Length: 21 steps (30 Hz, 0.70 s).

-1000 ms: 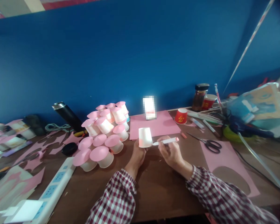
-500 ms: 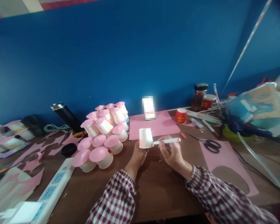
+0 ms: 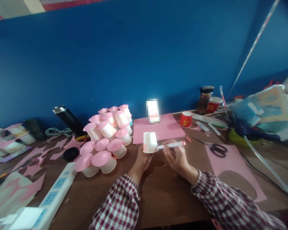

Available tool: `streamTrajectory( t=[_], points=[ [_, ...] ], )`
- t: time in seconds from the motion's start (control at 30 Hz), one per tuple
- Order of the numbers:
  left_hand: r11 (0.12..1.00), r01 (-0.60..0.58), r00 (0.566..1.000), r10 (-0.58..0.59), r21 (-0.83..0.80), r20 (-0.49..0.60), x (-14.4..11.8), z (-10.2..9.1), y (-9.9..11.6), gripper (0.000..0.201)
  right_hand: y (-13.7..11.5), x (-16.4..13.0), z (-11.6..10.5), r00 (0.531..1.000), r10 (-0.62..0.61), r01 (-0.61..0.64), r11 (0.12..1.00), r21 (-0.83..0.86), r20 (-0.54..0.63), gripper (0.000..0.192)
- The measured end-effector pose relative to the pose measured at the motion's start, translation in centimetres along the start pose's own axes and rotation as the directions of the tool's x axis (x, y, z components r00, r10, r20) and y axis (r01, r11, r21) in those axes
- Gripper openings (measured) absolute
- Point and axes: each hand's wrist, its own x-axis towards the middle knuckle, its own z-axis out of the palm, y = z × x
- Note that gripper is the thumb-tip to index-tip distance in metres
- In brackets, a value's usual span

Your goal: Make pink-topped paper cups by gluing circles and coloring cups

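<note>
"Hands?"
"Left hand (image 3: pixel 143 159) grips the upturned paper cup (image 3: pixel 149 142) from below; right hand (image 3: pixel 176 156) pinches a marker pen (image 3: pixel 174 144), near-level, tip leftward at the cup's lower right edge."
"Touching?"
"Can't tell. Pink paper (image 3: pixel 166 127) lies beyond."

Your brown tabletop (image 3: pixel 172 204) bears pink-topped cups (image 3: pixel 101 158) at left — a white power strip (image 3: pixel 54 188) near them — plus a pink sheet (image 3: pixel 166 126) and a lidded jar (image 3: pixel 204 101).
</note>
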Motion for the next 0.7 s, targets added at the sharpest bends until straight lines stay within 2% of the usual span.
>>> streamTrajectory(
  t=[0.4,0.6,0.7],
  points=[
    [1.000,-0.003,0.998,0.003,-0.001,-0.062,-0.06,-0.01,0.14,0.023,0.02,0.33,-0.05,0.996,0.070,-0.070,0.998,0.008,0.052,0.015],
    [0.994,-0.027,0.999,0.023,-0.106,-0.037,0.10,0.05,-0.13,0.022,-0.36,0.39,0.02,0.983,0.089,-0.063,0.985,0.163,-0.161,0.016],
    [0.995,-0.007,1.000,0.006,-0.101,-0.010,-0.02,0.15,0.03,0.024,-0.03,0.47,0.06,0.980,0.094,-0.063,0.983,0.174,-0.176,0.021]
  ],
)
